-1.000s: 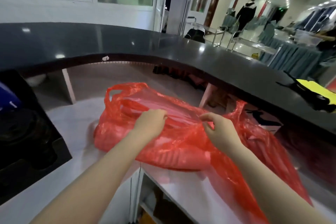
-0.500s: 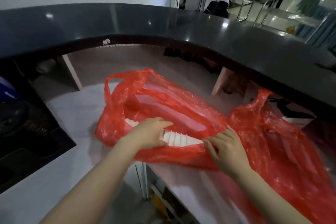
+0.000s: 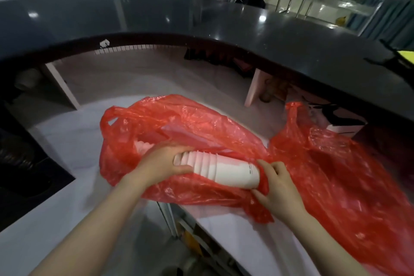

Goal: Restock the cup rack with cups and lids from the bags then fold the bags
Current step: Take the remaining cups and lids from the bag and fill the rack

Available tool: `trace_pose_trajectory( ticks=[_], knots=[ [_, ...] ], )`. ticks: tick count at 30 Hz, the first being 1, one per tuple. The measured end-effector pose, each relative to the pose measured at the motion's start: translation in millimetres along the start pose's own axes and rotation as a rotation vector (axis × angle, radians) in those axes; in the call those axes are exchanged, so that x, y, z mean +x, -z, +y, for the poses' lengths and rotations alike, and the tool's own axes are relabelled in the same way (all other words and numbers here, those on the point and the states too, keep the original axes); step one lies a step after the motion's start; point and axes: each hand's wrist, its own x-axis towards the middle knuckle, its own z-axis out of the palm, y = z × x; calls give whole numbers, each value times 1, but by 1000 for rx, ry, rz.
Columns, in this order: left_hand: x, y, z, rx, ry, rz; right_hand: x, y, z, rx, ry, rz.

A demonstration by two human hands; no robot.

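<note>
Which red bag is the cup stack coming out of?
The left red bag, its mouth open around the white cup stack gripped by the left hand. The right red bag lies beside it; no hand reaches inside it.

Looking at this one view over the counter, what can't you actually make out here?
All from the head view:
- How many cups are in the stack of cups: the left hand covers one end.
- What else the red bag holds: the plastic clouds it.
- The print on the outermost cup: too small.
- The second red bag: its contents are veiled, and it runs off the right edge.
- The cup rack: not in view.
</note>
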Motion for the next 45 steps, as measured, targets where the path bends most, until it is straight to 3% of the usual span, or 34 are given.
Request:
trace_pose_trajectory(
  ticks=[3,5,7,9,10,14,17,24,30,35,37,42,45],
  knots=[
    [-15,1,8,2,-79,28,5,-10,8,-21,-24,-55],
    [-28,6,13,83,-231,243,11,-13,11,2,-11,-83],
    [-40,15,12,138,-355,565,18,-13,13,18,23,-97],
    [-48,26,2,199,-317,771,24,-14,13,33,50,-109],
    [-51,31,-5,234,-233,799,25,-14,12,46,48,-122],
    [-59,35,-31,238,287,502,26,-19,10,135,7,-157],
    [-56,28,-51,188,448,359,27,-19,6,175,9,-144],
    [-45,23,-74,67,516,317,31,-7,0,301,-2,-167],
    [-43,26,-84,-94,633,384,37,13,-21,143,181,94],
    [-49,31,-93,-160,634,445,38,36,-47,535,229,-9],
    [-52,34,-97,-230,619,467,39,36,-52,721,176,-43],
    [-57,35,-98,-407,623,472,50,26,-63,958,49,104],
    [-58,37,-98,-580,603,524,60,18,-61,1278,-56,23]
  ],
)
